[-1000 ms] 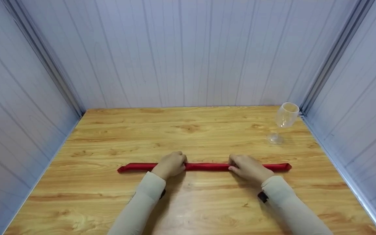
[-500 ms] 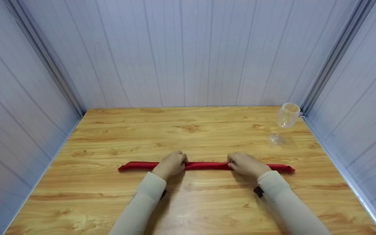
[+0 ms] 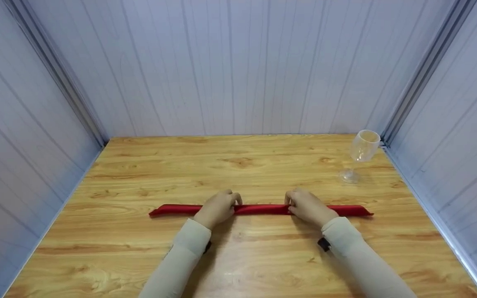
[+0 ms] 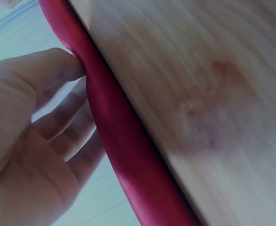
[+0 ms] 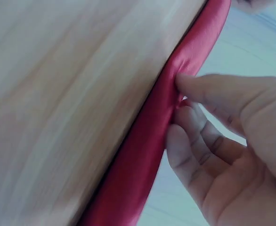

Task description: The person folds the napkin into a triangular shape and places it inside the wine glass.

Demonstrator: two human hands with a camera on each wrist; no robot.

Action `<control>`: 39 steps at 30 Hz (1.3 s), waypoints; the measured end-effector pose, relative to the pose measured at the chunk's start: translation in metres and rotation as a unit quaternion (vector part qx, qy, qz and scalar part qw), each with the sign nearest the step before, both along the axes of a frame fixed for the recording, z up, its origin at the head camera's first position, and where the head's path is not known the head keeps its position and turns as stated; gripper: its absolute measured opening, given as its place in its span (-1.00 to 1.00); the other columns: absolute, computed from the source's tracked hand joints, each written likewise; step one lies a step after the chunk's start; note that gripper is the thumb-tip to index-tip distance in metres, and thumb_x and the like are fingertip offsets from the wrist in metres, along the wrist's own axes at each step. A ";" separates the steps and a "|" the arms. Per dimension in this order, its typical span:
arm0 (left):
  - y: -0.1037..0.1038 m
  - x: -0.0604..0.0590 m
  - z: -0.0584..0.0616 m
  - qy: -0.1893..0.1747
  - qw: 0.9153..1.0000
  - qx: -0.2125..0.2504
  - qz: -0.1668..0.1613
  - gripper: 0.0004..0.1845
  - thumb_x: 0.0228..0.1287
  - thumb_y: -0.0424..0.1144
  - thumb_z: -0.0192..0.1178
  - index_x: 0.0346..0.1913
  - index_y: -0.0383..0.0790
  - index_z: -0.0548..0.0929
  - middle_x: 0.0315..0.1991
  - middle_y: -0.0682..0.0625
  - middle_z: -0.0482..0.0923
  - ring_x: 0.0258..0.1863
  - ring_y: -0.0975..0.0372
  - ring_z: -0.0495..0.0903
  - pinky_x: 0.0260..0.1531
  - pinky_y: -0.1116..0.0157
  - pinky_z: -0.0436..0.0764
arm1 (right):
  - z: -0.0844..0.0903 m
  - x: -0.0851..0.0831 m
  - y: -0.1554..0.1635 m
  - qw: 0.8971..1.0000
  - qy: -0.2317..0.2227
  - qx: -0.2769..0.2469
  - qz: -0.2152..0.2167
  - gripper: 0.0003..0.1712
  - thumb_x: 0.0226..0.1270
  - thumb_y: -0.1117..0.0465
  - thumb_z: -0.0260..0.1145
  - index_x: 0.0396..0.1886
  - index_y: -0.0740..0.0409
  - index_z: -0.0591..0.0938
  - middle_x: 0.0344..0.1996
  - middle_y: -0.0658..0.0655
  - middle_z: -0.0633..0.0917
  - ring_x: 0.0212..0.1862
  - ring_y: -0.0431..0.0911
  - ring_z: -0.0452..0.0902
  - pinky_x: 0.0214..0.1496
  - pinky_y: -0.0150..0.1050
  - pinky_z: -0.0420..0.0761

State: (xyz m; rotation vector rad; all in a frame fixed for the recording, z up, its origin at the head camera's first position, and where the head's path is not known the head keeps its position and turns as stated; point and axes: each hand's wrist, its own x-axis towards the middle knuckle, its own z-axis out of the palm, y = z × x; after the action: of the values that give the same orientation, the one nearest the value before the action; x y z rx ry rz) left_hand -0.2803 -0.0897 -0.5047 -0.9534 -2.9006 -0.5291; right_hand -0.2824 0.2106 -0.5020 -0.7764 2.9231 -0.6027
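A red cloth rolled into a long thin roll (image 3: 261, 209) lies left to right across the wooden table (image 3: 238, 165). My left hand (image 3: 218, 208) grips the roll left of its middle. In the left wrist view the thumb (image 4: 48, 66) presses the roll (image 4: 124, 155) and the fingers curl behind it. My right hand (image 3: 309, 208) holds the roll right of its middle. The right wrist view shows that hand's thumb and fingertips (image 5: 185, 113) pinching the red fabric (image 5: 147, 160). Both ends of the roll stick out past my hands.
A clear wine glass (image 3: 360, 155) stands upright at the table's far right corner, beyond the roll's right end. Pale panelled walls (image 3: 238, 66) close in the table at the back and on both sides.
My right hand has slid a little to the left along the roll, and the roll's right end has shifted slightly. The left hand has barely moved.
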 end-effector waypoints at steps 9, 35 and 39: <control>0.011 0.005 0.002 0.045 0.997 -0.003 -0.063 -0.54 0.18 -0.69 0.12 0.00 -0.17 0.74 -0.09 -0.05 0.58 -0.06 0.11 0.63 -0.10 0.30 0.62 | 0.002 0.002 -0.006 1.000 -0.003 0.019 -0.016 -0.93 0.28 0.38 0.41 -0.30 0.15 0.69 -0.38 0.06 0.62 -0.26 -0.03 0.56 -0.19 -0.08 0.60; 0.038 0.014 0.001 0.083 0.992 -0.091 -0.014 -0.82 0.25 -0.43 0.35 -0.12 -0.17 0.83 -0.31 -0.06 0.70 -0.28 0.15 0.70 -0.25 0.31 0.66 | 0.002 0.015 -0.025 0.997 0.067 0.024 0.015 -0.91 0.28 0.41 0.32 -0.24 0.30 0.70 -0.33 0.19 0.60 -0.28 0.08 0.63 -0.21 -0.06 0.65; 0.039 0.012 0.001 0.061 0.995 -0.084 -0.006 -0.84 0.26 -0.39 0.36 -0.13 -0.19 0.82 -0.27 -0.07 0.71 -0.24 0.14 0.70 -0.21 0.27 0.66 | -0.001 0.016 -0.032 0.997 0.077 0.017 0.016 -0.85 0.30 0.29 0.41 -0.21 0.29 0.69 -0.31 0.15 0.58 -0.27 0.03 0.61 -0.21 -0.08 0.63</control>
State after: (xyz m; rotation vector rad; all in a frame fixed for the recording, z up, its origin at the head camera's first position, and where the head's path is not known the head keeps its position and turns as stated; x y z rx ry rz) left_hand -0.2688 -0.0503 -0.5035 -0.9865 -2.8658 -0.2214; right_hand -0.2663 0.1782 -0.5026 -0.9044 3.0435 -0.5106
